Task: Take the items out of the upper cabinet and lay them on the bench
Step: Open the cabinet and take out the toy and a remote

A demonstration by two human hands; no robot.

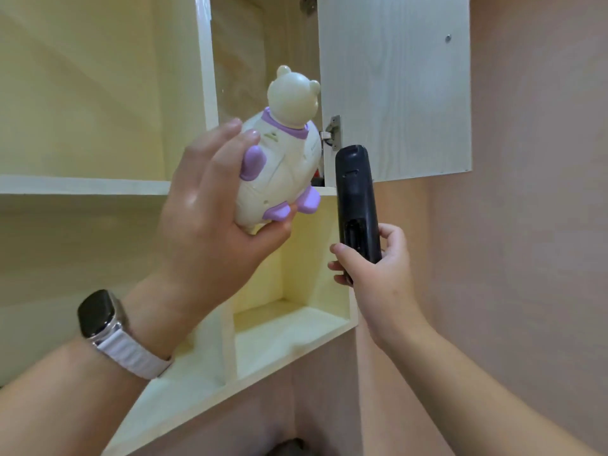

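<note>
Bear toy (283, 153) gripped in left hand (210, 218), remote (355, 205) in right hand (378, 271), before cream cabinet (82, 185).

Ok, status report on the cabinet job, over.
Status: left grip holds the bear toy, right grip holds the black remote. Both up at the cabinet, neither laid down yet. Open door close beside the remote.

Cream-and-purple bear toy (285, 149), black remote (357, 209), pale wood-grain cabinet door (394, 87).
</note>
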